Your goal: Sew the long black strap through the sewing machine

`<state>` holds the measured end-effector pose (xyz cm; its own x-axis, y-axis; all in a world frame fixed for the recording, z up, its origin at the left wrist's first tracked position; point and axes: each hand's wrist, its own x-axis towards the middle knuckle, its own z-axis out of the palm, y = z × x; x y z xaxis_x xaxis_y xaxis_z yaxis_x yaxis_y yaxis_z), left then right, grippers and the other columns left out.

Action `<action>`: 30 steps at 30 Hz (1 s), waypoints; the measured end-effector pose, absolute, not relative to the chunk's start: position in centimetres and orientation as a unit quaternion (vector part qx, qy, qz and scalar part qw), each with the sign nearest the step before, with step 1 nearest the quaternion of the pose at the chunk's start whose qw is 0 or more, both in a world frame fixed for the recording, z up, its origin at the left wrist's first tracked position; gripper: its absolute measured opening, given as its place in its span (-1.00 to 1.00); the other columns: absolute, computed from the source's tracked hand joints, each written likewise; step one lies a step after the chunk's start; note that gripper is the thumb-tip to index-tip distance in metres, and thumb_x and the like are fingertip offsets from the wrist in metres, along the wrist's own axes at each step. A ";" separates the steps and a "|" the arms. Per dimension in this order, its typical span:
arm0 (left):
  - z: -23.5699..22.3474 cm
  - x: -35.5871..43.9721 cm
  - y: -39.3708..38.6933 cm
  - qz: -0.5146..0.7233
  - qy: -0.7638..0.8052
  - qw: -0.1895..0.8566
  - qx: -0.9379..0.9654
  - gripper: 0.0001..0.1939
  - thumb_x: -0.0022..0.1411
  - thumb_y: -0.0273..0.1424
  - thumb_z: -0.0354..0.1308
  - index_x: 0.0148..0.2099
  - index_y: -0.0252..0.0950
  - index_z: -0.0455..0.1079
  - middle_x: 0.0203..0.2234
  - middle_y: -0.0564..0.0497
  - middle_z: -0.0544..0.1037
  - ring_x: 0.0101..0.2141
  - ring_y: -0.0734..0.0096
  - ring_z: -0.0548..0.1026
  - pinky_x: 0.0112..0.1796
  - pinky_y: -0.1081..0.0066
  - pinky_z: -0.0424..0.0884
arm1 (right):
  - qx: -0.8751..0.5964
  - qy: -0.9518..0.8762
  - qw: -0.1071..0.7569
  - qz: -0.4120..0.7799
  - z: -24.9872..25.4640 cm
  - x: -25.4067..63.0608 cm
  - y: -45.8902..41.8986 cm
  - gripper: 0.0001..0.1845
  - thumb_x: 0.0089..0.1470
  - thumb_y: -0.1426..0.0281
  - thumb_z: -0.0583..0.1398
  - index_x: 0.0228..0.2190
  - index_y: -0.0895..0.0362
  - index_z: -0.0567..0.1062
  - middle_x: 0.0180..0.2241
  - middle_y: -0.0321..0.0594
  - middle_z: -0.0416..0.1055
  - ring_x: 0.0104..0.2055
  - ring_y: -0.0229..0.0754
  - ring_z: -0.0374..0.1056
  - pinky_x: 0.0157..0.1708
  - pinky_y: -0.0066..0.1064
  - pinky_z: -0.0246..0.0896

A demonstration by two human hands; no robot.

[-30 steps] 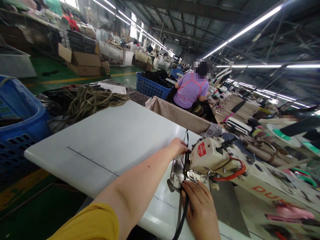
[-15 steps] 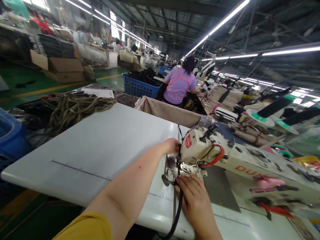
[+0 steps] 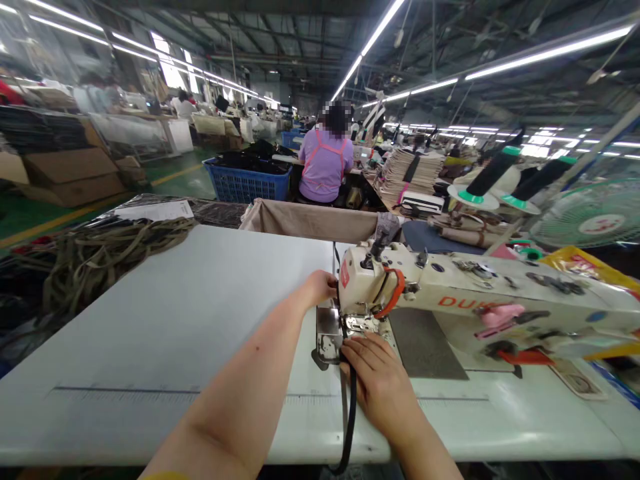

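A cream sewing machine (image 3: 450,293) stands on a white table (image 3: 165,320). A narrow black strap (image 3: 350,407) runs from the table's near edge up under the machine's presser foot and out behind it. My right hand (image 3: 377,380) lies on the strap just in front of the metal needle plate (image 3: 327,330), fingers pressed down on it. My left hand (image 3: 320,287) reaches past the needle to the far side of the machine head, curled at the strap there; its fingertips are hidden behind the machine.
A heap of tan straps (image 3: 95,257) lies at the table's far left. A beige cloth bin (image 3: 310,220) hangs behind the table. A person in a purple top (image 3: 325,167) sits beyond, next to a blue crate (image 3: 247,180). Thread cones (image 3: 493,173) and a fan (image 3: 590,217) stand right.
The camera has swung right and down, so the machine's arm now shows in full. Both hands stay at the needle, with the right hand still on the strap.
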<state>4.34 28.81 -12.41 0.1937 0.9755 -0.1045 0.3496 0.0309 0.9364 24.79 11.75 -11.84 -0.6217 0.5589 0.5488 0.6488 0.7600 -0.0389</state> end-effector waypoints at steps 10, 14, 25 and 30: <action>-13.1 4.6 29.5 0.477 0.516 0.468 0.536 -0.93 -0.06 -0.55 0.37 -0.48 -0.32 0.55 -0.59 0.09 0.54 -0.51 0.46 0.41 -0.40 0.47 0.27 | -0.344 -0.892 0.287 -0.055 -11.8 24.7 11.7 -0.73 0.41 0.44 0.22 0.08 0.15 0.60 0.06 -0.06 0.63 0.13 -0.02 0.55 0.31 0.02 0.40; -13.0 4.6 29.4 0.502 0.507 0.483 0.507 -0.94 0.02 -0.49 0.38 -0.40 -0.30 0.55 -0.54 0.07 0.58 -0.49 0.39 0.48 -0.40 0.46 0.32 | -0.346 -0.891 0.291 -0.049 -11.8 24.7 11.8 -0.73 0.42 0.44 0.21 0.07 0.15 0.60 0.05 -0.06 0.63 0.12 -0.02 0.55 0.29 0.01 0.41; -11.1 4.0 29.5 0.593 0.471 0.518 0.398 -0.85 0.26 -0.44 0.36 -0.27 -0.28 0.42 -0.40 -0.01 0.63 -0.43 0.36 0.57 -0.32 0.37 0.53 | -0.353 -0.891 0.285 -0.033 -11.7 24.7 11.7 -0.74 0.43 0.45 0.19 0.07 0.15 0.59 0.08 -0.08 0.62 0.13 -0.03 0.54 0.32 0.01 0.39; -11.0 3.3 29.8 0.621 0.465 0.511 0.371 -0.81 0.27 -0.38 0.36 -0.23 -0.30 0.40 -0.38 -0.01 0.60 -0.42 0.40 0.57 -0.29 0.34 0.60 | -0.350 -0.891 0.286 -0.038 -11.8 24.7 11.8 -0.74 0.42 0.44 0.20 0.07 0.16 0.59 0.07 -0.08 0.62 0.12 -0.03 0.55 0.31 0.01 0.40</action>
<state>3.32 29.84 -11.00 -0.2038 0.9789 -0.0141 -0.2904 -0.0467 0.9558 24.73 11.82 -11.80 -0.5918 0.6015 0.5366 0.6446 0.7529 -0.1330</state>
